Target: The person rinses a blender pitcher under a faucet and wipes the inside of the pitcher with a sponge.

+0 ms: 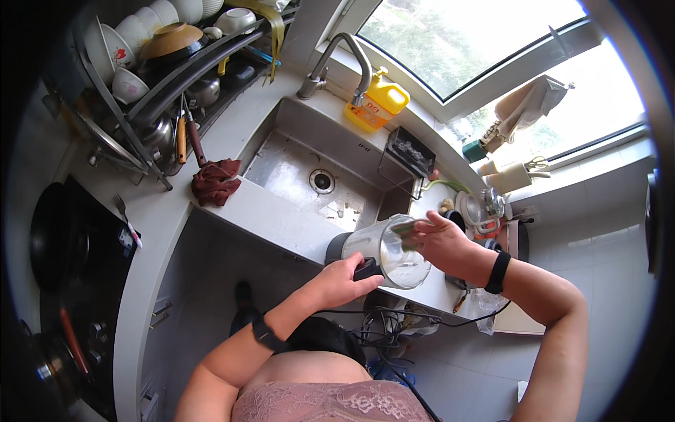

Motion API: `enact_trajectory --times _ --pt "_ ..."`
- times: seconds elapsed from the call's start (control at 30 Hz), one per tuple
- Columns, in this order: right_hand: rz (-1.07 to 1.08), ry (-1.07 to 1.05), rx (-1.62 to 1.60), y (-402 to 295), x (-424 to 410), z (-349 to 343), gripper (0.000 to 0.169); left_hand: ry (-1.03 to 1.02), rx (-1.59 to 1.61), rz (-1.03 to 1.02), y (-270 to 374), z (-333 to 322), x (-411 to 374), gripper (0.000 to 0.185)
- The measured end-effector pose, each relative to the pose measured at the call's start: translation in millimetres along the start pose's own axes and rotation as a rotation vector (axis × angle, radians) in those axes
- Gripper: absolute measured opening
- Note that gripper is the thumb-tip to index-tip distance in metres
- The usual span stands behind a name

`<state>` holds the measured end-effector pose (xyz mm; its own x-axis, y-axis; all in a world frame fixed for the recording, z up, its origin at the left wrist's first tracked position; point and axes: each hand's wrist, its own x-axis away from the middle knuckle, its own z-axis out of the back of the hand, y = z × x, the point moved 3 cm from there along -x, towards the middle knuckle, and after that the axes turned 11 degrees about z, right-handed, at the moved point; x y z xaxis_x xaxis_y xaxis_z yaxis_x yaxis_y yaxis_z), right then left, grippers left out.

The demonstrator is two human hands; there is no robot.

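My left hand grips the dark handle of a clear blender jug, which is tilted over the counter's front edge, its open mouth turned to the right. At the jug's mouth, my right hand holds a blurred green and brown item, perhaps a scouring pad; its exact kind cannot be told. A little pale matter or liquid shows inside the jug. Behind the jug lies the steel sink, with some water and small bits on its floor.
A curved faucet and a yellow detergent jug stand behind the sink. To the left are a dish rack, a dark red cloth, a fork and a black hob. Glass lids crowd the right. Cables hang below.
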<state>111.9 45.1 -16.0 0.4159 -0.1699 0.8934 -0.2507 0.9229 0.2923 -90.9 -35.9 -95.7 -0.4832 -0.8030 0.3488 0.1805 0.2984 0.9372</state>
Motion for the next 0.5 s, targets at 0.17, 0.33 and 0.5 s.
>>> enact_trajectory --times 0.17,0.33,0.5 --pt "-0.127 0.292 0.193 -37.2 -48.6 -63.7 0.025 -0.121 0.015 0.020 10.0 -6.2 1.8 0.072" --pt "-0.064 0.169 -0.728 -18.6 -30.9 -14.6 0.015 -0.130 -0.019 0.080 13.3 1.9 5.2 0.079" --pt "-0.494 0.657 -1.325 -15.4 19.4 -6.8 0.017 -0.073 -0.235 0.099 24.9 6.4 5.5 0.077"
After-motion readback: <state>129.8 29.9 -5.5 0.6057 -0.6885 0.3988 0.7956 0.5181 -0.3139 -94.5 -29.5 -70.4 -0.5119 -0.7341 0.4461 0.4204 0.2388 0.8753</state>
